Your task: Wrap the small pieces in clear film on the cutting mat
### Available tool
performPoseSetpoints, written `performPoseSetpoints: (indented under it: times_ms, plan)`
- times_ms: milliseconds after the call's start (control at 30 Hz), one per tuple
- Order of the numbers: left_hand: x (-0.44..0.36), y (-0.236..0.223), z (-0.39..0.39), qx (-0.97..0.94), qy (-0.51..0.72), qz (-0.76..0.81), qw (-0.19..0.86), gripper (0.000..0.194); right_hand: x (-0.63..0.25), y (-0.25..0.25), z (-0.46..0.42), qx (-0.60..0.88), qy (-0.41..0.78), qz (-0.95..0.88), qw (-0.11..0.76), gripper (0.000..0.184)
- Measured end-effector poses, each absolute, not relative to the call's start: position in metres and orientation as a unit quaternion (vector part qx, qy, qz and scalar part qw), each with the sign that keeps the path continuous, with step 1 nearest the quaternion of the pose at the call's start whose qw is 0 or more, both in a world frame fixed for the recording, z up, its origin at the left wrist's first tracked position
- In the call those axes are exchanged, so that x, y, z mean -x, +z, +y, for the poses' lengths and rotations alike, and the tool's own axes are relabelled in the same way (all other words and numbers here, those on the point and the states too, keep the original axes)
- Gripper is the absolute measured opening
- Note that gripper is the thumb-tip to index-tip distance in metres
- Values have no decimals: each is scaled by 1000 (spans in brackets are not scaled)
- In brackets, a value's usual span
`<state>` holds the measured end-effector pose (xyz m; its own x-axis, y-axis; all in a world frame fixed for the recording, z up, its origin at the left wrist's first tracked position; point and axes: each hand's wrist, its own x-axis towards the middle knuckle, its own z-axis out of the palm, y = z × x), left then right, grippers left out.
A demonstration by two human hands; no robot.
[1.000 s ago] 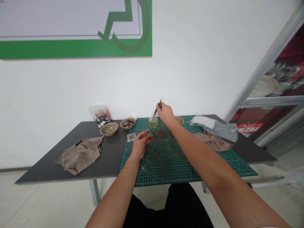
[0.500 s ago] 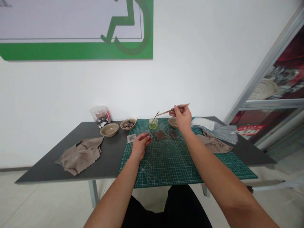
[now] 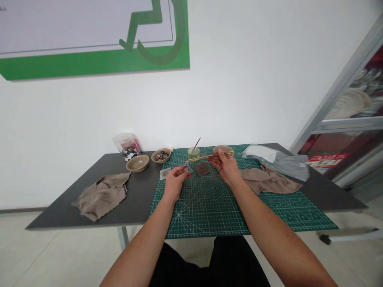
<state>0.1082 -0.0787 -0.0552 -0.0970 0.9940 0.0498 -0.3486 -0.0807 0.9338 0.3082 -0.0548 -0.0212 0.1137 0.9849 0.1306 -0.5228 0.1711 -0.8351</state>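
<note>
My right hand (image 3: 226,169) grips a thin wooden-handled brush (image 3: 201,158), held nearly level, its pale tip pointing left above my left fingers. My left hand (image 3: 176,181) is pinched on a small pale piece (image 3: 186,170), whose kind is too small to make out. Just behind the left fingertips lies a grey-blue square (image 3: 189,166), with a brown square pad (image 3: 202,169) to its right and a pale square pad (image 3: 164,173) to its left. A glass jar (image 3: 193,154) of yellow-green liquid stands behind, a thin dark stick (image 3: 197,142) leaning in it.
A green cutting mat (image 3: 206,217) covers part of the dark table (image 3: 136,207). Leftward are a bowl of small shards (image 3: 161,156), another bowl (image 3: 137,164), a clear tub (image 3: 127,145) and a brown cloth (image 3: 103,195). Rightward are a bowl (image 3: 224,149), a second cloth (image 3: 269,180) and a plastic bag (image 3: 277,159).
My right hand has come down and toward me with the brush, whose tip has moved from near the jar to above my left fingers. My left hand stays about where it was.
</note>
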Motion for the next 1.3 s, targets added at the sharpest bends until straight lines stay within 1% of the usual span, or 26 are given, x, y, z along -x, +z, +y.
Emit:
performPoseSetpoints:
  times_ms: [100,267,400,567,700,867,1067,1167,1300]
  plan:
    - [-109,-54,-79,-400,604,417,549,31,-309,-30,-56,314,571,-356,670,30]
    - [-109,-54,-79,-402,592,394,576,33,-309,-34,-58,322,578,-345,666,29]
    - [-109,-56,-79,-408,608,387,560,39,-309,-33,-58,343,568,-343,664,30]
    - [-109,-57,-81,-425,608,392,544,34,-310,-33,-57,372,556,-342,660,30]
    - [-109,-57,-81,-437,600,385,548,34,-310,-35,-56,387,550,-351,652,30]
    - [-109,-61,-78,-471,603,381,519,31,-309,-39,-55,396,541,-370,643,30]
    - [-108,-61,-79,-481,591,393,514,31,-309,-40,-53,403,523,-353,663,32]
    - [-108,-60,-80,-486,577,403,518,31,-309,-40,-54,395,534,-358,657,33]
    - [-108,-60,-80,-493,576,406,511,30,-311,-40,-55,386,568,-367,628,34]
